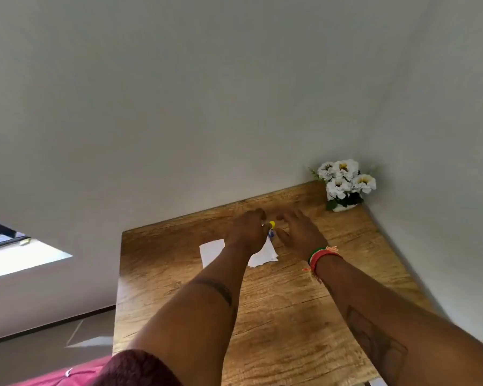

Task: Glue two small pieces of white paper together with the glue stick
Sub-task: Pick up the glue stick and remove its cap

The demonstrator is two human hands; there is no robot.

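Probably the left hand [247,231], clenched on the glue stick [271,228], may drag the loose paper [264,254], since the right hand [299,232] hovers released.

Glue stick [272,229] — mostly hidden behind left hand [247,232].

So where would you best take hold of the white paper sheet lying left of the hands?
Grip the white paper sheet at its exposed left edge, coming from the left: it lies flat on the wooden table, and the left hand's forearm covers its right side.
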